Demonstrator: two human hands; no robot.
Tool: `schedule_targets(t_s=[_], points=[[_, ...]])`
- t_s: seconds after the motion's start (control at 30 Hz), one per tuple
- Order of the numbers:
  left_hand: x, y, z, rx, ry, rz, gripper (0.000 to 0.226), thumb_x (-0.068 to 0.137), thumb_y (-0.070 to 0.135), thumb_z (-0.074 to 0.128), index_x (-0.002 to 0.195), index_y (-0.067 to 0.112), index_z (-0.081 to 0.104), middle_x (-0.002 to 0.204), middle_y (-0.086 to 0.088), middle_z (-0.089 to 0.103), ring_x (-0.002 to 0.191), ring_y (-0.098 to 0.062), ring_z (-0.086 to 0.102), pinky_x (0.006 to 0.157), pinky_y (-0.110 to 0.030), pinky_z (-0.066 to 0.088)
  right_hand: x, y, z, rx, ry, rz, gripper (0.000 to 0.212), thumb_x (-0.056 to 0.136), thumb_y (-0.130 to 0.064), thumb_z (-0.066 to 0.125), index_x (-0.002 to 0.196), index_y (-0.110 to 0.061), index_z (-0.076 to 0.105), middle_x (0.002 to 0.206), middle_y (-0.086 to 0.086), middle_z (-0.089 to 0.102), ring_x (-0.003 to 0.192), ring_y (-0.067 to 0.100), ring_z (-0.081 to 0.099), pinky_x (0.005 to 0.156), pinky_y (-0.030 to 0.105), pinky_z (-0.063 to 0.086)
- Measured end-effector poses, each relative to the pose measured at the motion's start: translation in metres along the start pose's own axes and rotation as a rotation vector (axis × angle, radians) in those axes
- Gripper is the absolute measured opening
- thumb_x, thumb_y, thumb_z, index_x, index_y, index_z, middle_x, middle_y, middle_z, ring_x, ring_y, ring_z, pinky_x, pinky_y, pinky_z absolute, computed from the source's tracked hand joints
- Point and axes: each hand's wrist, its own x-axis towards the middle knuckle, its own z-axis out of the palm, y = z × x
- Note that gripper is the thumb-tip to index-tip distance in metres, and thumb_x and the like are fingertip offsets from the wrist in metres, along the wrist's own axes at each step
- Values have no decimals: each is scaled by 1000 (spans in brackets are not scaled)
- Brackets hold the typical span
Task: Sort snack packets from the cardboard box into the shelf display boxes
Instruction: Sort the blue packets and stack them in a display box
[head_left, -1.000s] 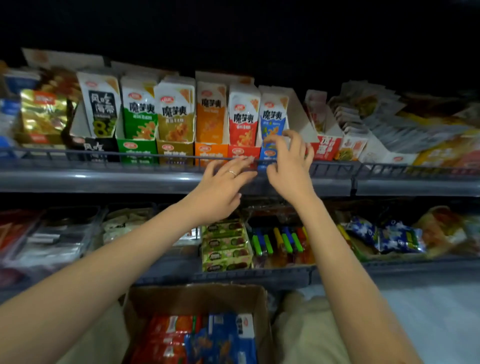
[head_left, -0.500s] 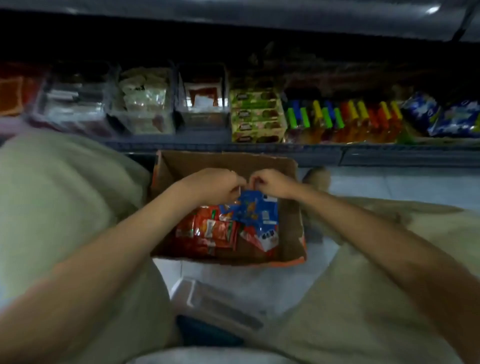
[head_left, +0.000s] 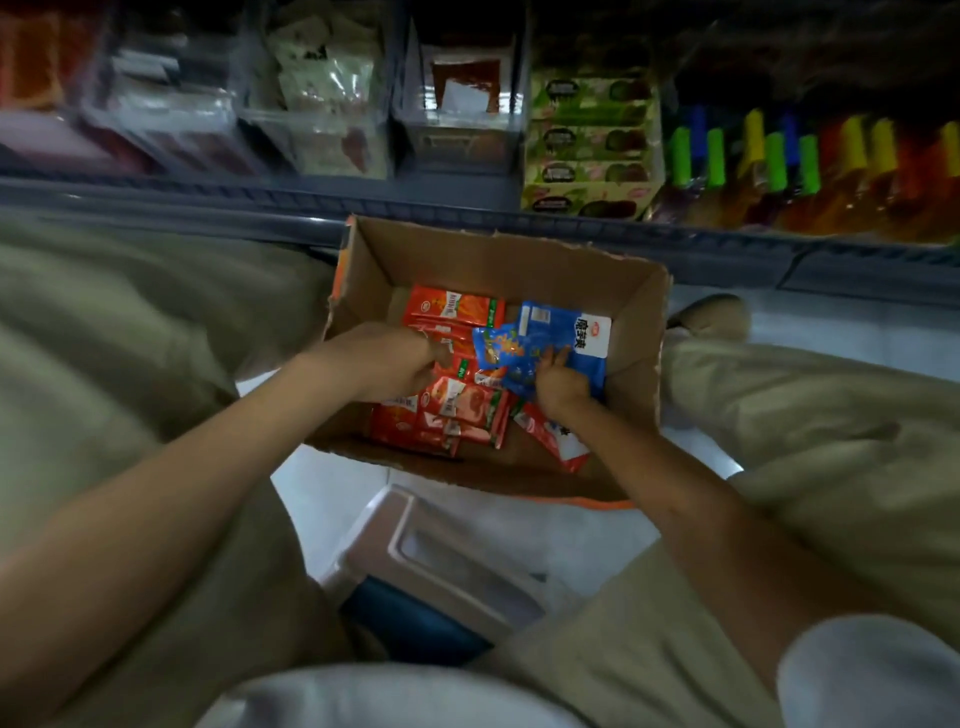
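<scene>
While both hands were inside the cardboard box (head_left: 498, 249), fingers of the right hand (head_left: 562, 383) lay spread on the blue packets (head_left: 569, 330). Fingers of the left hand (head_left: 384, 364) curled into the red packets (head_left: 460, 405) beside them; any grip was unclear.

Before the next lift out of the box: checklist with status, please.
1. Left hand and right hand inside the cardboard box: ok.
2. Right hand on the blue packets: ok, fingers lie on them.
3. Right hand's grip closed: cannot tell, thumb hidden.
4. Left hand holding red packets: cannot tell, fingertips buried among them.
5. Colours apart: not ok, blue packets overlap red packets.
</scene>
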Motion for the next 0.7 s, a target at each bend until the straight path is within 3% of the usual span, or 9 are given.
schedule_targets(t_s=[0.13,0.27,0.37,0.47,0.6,0.7], points=[[1,-1,3,-15,-17,-3,39,101,30,40,141,29,41,144,-2,45,126,-23,48,102,-32,42,7,4,7,-159,114,-127,52,98,-6,34,143,11,14,143,32,34,115,34,56,81,36,48],[5,1,0,-3,-25,-4,41,101,30,41,141,28,41,142,-3,48,123,-23,49,100,-34,45,3,3,13,-268,209,-215,47,96,-1,35,139,15,23,131,27,50,113,33,56,87,37,45],[6,3,-2,-9,-28,-6,42,100,31,43,142,28,39,142,-2,47,122,-22,50,98,-35,46,-6,0,6,-354,224,-349,33,94,2,37,124,3,49,119,16,60,105,29,60,85,34,46],[5,7,-5,-32,-17,-15,43,100,31,43,143,27,38,142,-2,47,122,-22,50,97,-36,47,-7,-5,-1,-322,193,-380,27,92,-1,42,111,-9,60,112,9,65,103,27,62,83,34,47],[4,7,-1,-90,-24,-34,42,100,31,44,141,29,40,142,-1,46,122,-21,50,97,-36,48,-10,-9,1,-295,151,-376,28,93,-1,42,113,-9,59,116,9,63,106,27,61,80,34,48],[6,5,4,-197,-8,-70,37,99,30,45,136,28,46,138,0,49,119,-20,52,95,-35,49,-7,-8,-1,-9,78,-317,27,93,-4,48,114,-14,62,114,8,63,104,28,61,79,36,49]])
